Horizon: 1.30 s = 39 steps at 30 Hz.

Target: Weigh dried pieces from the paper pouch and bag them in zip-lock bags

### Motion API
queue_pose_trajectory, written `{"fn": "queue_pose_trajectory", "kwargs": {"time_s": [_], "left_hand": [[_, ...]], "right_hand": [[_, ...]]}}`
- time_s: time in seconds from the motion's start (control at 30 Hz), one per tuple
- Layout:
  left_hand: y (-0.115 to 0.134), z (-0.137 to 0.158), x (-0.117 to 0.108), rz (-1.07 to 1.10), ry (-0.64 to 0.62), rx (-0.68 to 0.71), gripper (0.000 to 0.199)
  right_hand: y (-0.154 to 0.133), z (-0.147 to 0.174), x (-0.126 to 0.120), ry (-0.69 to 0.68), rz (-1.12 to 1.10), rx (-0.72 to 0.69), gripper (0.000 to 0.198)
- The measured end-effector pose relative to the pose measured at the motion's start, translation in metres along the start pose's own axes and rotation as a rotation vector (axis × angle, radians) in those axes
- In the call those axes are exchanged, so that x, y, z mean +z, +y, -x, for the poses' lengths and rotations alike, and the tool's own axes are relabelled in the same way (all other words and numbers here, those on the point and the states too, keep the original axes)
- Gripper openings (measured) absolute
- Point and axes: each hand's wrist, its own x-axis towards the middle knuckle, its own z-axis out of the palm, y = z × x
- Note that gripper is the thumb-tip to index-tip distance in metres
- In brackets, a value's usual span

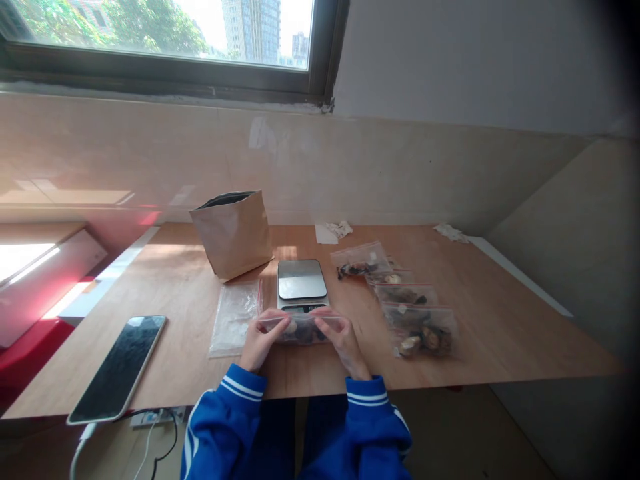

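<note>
both hands, left hand (261, 340) and right hand (344, 341), pinched a small zip bag (303, 328) over wooden table (500, 320) by scale (301, 280); window (165, 33) above tiled wall (400, 167).

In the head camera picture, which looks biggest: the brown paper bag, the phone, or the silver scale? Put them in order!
Largest to smallest, as they look:
1. Brown paper bag and phone look about alike; the phone lies nearer the camera, so I won't rank them.
2. Silver scale looks smallest.
</note>
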Motion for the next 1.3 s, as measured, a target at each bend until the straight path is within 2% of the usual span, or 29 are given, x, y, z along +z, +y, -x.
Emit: {"fn": "queue_pose_trajectory", "kwargs": {"time_s": [0.1,0.37,0.53,0.63,0.8,1.03,1.3], "left_hand": [[0.002,0.001,0.002,-0.009,-0.014,0.012,0.019],[0.001,0.004,0.006,-0.035,0.064,0.030,0.019],[0.008,0.004,0.007,0.001,-0.046,0.010,0.020],[0.010,0.004,0.009,-0.019,-0.076,0.049,0.018],[0.008,0.005,0.013,-0.001,-0.044,0.090,0.014],[0.014,0.009,0.015,-0.009,-0.039,0.123,0.013],[0.010,0.010,0.019,-0.025,0.006,0.155,0.013]], "right_hand": [[0.002,0.000,0.004,-0.028,0.031,-0.036,0.018],[0.001,-0.001,0.009,0.148,0.155,-0.126,0.016],[0.001,-0.002,0.004,0.064,0.130,-0.140,0.015],[0.003,-0.002,0.007,-0.004,0.083,-0.137,0.015],[0.002,-0.001,0.015,-0.008,0.080,-0.157,0.011],[-0.005,0.000,0.013,0.011,0.155,-0.230,0.005],[-0.009,-0.001,0.014,0.034,0.189,-0.286,0.010]]}}
